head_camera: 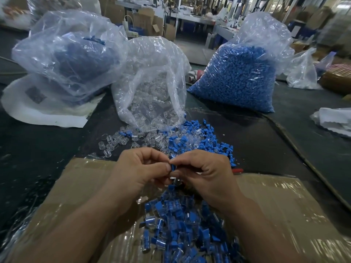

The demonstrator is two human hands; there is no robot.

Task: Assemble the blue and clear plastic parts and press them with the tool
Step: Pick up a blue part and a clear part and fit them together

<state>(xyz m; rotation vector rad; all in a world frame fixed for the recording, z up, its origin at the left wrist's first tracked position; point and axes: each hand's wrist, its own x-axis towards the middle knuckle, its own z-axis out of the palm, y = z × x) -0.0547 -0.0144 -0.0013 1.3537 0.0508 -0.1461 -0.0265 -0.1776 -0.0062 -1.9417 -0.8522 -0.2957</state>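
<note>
— How far along?

— Partway, judging from the lie of things. Heaped on the taped brown cardboard sheet: a pile of joined blue-and-clear plastic pieces. Scattered just beyond the cardboard's far edge, not yet joined: loose clear plastic cylinders and loose ribbed blue plastic plugs. Farther beyond that edge, stood on the dark table: a clear bag of clear parts and a fuller clear bag of blue parts. Plenty left, then.

— And the pressing?

— Could not tell. Glimpsed a red handle at the cardboard's far edge, beside the right hand; held by neither hand.

— Whereabouts, the piece being worked?

— Above the cardboard's far edge, over the top of the pile. Pinched in a narrow grip between left hand and right hand, fingertips of both closed on a small blue plastic plug, with a clear glinting part just below it.

— Pointing which way?

— Seemed to run top to bottom in the view, blue end away from the cardboard, clear end toward it. Too small and too covered to swear to.
</note>
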